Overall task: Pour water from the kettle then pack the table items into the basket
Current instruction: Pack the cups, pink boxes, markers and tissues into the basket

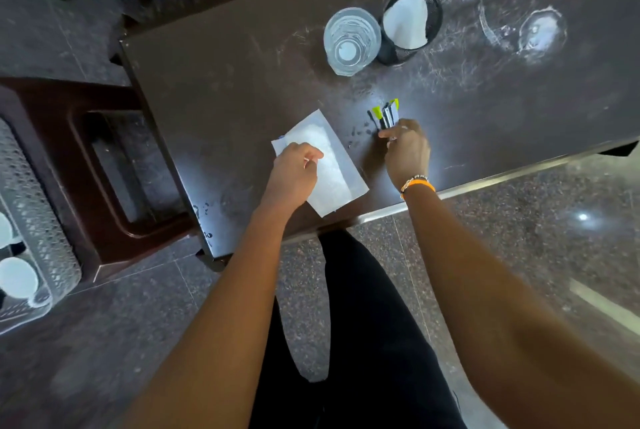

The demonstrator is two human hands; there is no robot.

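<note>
The right hand (405,148) is gripping a bundle of pens (387,114) with curled fingers, above the dark table (225,82). The left hand (294,172), fingers curled, is resting on a white paper sheet (332,172). The white basket (38,220) is sitting on the floor, left.

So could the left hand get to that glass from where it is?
Probably yes. The left hand rests on the paper, and the tabletop between it and the glass looks bare. The holder stands on the glass's far side, the right hand off to the side.
</note>
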